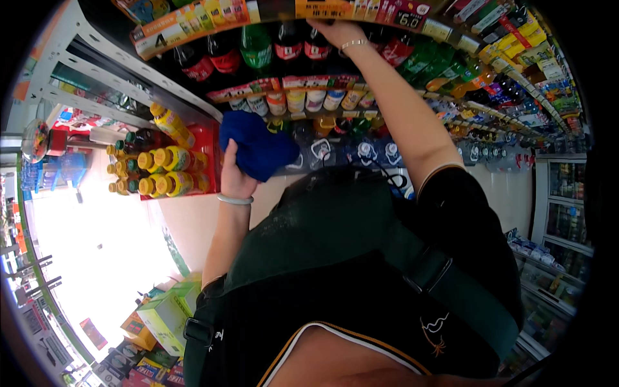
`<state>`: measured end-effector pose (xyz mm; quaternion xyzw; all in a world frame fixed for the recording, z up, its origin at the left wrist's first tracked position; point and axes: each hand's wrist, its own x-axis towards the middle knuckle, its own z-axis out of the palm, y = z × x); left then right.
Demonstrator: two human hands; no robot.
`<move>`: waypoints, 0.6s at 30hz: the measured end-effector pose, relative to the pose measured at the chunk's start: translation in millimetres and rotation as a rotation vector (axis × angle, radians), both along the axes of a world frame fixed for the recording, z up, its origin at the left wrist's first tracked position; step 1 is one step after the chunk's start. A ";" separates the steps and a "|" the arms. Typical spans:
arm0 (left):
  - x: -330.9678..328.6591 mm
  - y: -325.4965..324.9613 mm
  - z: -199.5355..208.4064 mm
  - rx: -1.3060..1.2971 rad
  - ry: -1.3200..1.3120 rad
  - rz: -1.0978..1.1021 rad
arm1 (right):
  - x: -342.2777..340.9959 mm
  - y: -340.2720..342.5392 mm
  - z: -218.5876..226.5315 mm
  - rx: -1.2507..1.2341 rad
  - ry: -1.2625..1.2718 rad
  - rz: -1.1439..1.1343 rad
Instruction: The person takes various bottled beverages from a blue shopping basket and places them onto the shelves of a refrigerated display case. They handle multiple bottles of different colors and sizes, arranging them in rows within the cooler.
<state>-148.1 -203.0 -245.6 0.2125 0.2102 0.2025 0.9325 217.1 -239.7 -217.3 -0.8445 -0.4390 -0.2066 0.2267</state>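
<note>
A bunched blue cloth (261,145) is gripped in my left hand (237,175), which wears a pale bangle. My right arm stretches up and forward to the drink shelf. There my right hand (338,33), with a bracelet at the wrist, is beside the top of a dark bottle with a red label (316,48). The shelf's front strip (332,9) hides much of its fingers, so whether they grip the bottle is unclear. A green bottle (256,53) and more dark, red-labelled bottles stand in the same row to the left.
Below that row, small bottles (296,102) line another shelf, with large clear water bottles (320,153) lower down. Yellow-capped bottles (174,161) fill a red rack (207,138) at left. Green cartons (169,317) are stacked lower left. Glass-fronted coolers (567,222) stand at far right.
</note>
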 end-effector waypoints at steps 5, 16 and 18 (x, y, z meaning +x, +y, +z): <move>-54.2 9.4 -25.6 0.038 0.037 0.156 | -16.4 -7.3 18.3 0.069 0.200 -0.024; -77.1 -0.8 -43.9 -0.037 0.133 0.168 | 17.7 -23.3 1.6 0.056 -0.202 0.061; -70.6 -1.8 -40.0 -0.016 0.128 0.155 | 26.4 -27.0 -9.6 0.041 -0.196 0.025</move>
